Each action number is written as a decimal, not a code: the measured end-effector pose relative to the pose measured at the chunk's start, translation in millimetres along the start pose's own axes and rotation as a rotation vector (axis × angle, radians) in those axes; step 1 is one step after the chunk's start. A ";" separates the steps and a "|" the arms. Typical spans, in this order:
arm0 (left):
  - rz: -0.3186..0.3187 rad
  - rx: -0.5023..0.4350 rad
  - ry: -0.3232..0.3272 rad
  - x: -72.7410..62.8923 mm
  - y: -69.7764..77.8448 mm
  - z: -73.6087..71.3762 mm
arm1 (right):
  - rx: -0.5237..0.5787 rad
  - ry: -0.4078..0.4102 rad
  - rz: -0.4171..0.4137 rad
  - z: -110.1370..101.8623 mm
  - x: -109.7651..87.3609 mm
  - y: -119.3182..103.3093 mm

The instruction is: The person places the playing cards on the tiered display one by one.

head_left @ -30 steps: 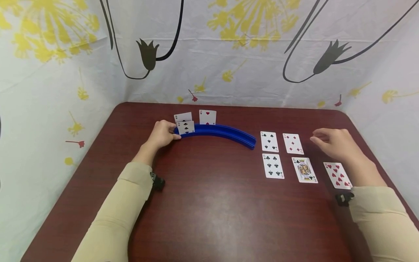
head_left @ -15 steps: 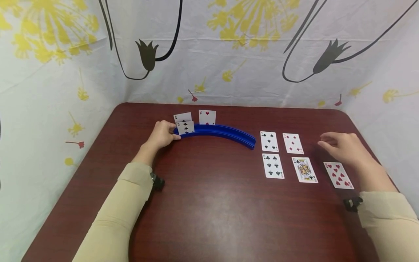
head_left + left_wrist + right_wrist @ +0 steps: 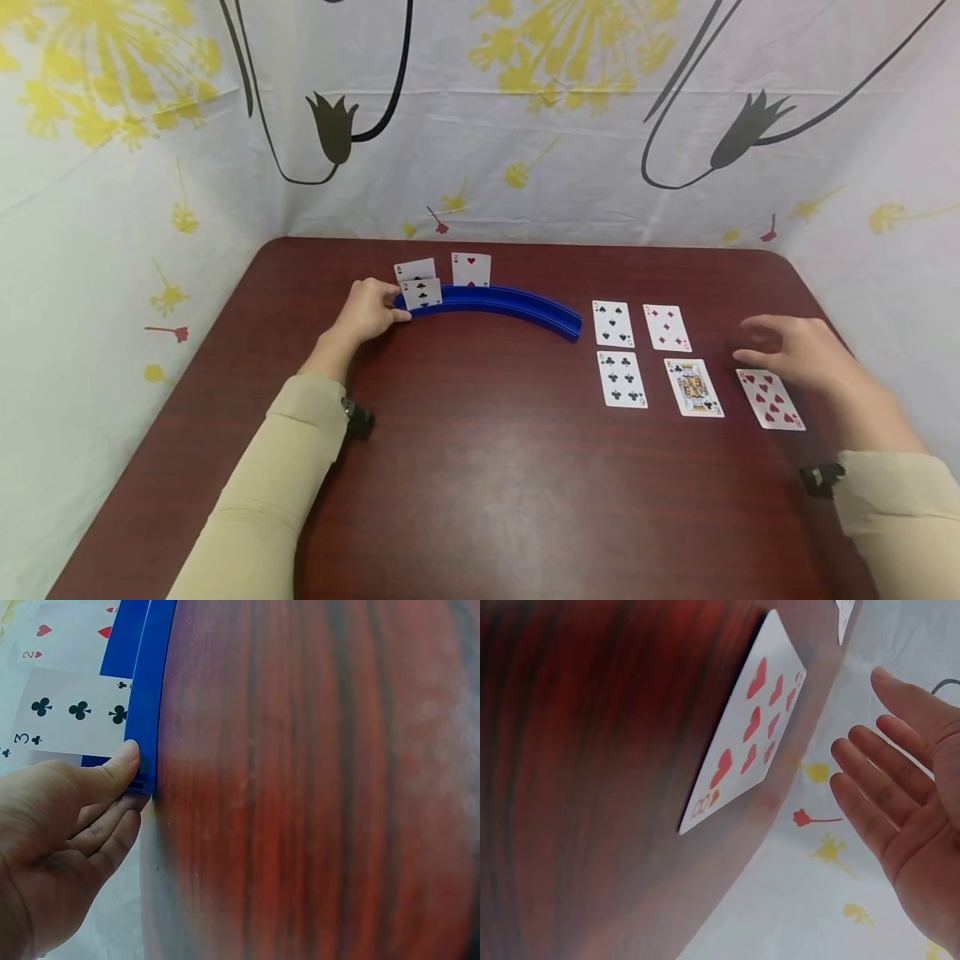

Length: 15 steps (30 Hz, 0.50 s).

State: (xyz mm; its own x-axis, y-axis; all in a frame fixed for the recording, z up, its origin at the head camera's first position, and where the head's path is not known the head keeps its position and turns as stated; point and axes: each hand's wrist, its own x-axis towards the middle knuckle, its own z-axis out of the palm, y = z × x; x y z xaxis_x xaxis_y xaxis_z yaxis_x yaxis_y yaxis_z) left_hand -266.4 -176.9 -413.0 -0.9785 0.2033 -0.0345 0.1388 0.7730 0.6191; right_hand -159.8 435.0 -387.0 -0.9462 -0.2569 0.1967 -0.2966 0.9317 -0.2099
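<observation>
My left hand [image 3: 367, 308] grips the left end of a curved blue card holder [image 3: 517, 304], thumb on its front wall in the left wrist view. Near that hand the three of clubs [image 3: 71, 709] stands in the holder, partly covering an ace [image 3: 414, 268] behind it. The two of hearts [image 3: 471, 268] stands in the back slot, a little to the right. With its fingers loosely extended and holding nothing, my right hand [image 3: 798, 350] hovers just beyond the eight of hearts [image 3: 770, 400], which lies face up on the table.
Face up right of the holder lie the five of spades [image 3: 613, 323], five of diamonds [image 3: 667, 327], six of clubs [image 3: 622, 379] and king of clubs [image 3: 693, 387]. The dark red table [image 3: 480, 483] meets patterned cloth [image 3: 570, 192] at its back and sides.
My right hand has moved right and toward me, from beside the five of diamonds to over the far side of the eight of hearts. My left hand keeps its grip on the holder.
</observation>
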 end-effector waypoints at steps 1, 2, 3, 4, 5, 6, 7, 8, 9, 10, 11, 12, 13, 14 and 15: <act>0.001 -0.002 0.003 0.1 -0.4 0.3 | 0.002 -0.010 0.004 0.0 -0.6 0.0; 0.004 -0.003 0.005 0.2 -0.8 0.5 | 0.005 -0.020 0.007 -0.1 -1.3 -0.1; 0.007 -0.002 0.007 0.4 -1.3 0.7 | 0.006 -0.028 0.009 -0.3 -2.0 -0.2; 0.009 -0.003 0.009 0.4 -1.6 0.8 | 0.007 -0.037 0.012 -0.5 -2.7 -0.2; 0.011 -0.004 0.010 0.3 -1.9 0.9 | 0.008 -0.045 0.014 -0.8 -3.5 -0.3; 0.012 -0.004 0.010 0.2 -2.2 0.8 | 0.010 -0.050 0.015 -0.8 -4.5 -0.1; 0.013 -0.006 0.009 0.0 -2.2 0.8 | 0.010 -0.055 0.016 -0.8 -5.9 0.4; 0.013 -0.007 0.007 -0.2 -2.1 0.7 | 0.011 -0.063 0.020 -0.8 -7.2 0.8; 0.012 -0.009 0.007 -0.4 -2.0 0.7 | 0.014 -0.074 0.025 -0.6 -8.6 1.4; 0.011 -0.009 0.007 -0.5 -1.9 0.7 | 0.020 -0.089 0.033 -0.6 -10.0 2.1; 0.010 -0.009 0.006 -0.6 -1.9 0.7 | 0.020 -0.103 0.037 -0.6 -11.3 3.0; 0.009 -0.008 0.006 -0.6 -2.0 0.8 | 0.023 -0.121 0.044 -0.7 -12.7 3.9; 0.009 -0.007 0.006 -0.5 -2.1 0.9 | 0.024 -0.143 0.045 -0.7 -14.1 5.2; 0.009 -0.004 0.005 -0.2 -2.4 1.1 | 0.028 -0.169 0.048 -1.1 -15.4 6.4; 0.008 -0.003 0.005 -0.3 -2.4 1.2 | 0.030 -0.191 0.047 -1.4 -16.7 7.6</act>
State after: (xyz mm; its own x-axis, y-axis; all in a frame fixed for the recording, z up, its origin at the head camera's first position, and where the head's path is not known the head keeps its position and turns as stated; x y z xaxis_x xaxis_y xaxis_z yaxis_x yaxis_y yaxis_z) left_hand -266.3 -178.1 -415.4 -0.9780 0.2070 -0.0257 0.1465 0.7693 0.6219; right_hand -146.1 446.8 -390.6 -0.9655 -0.2604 0.0015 -0.2530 0.9364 -0.2431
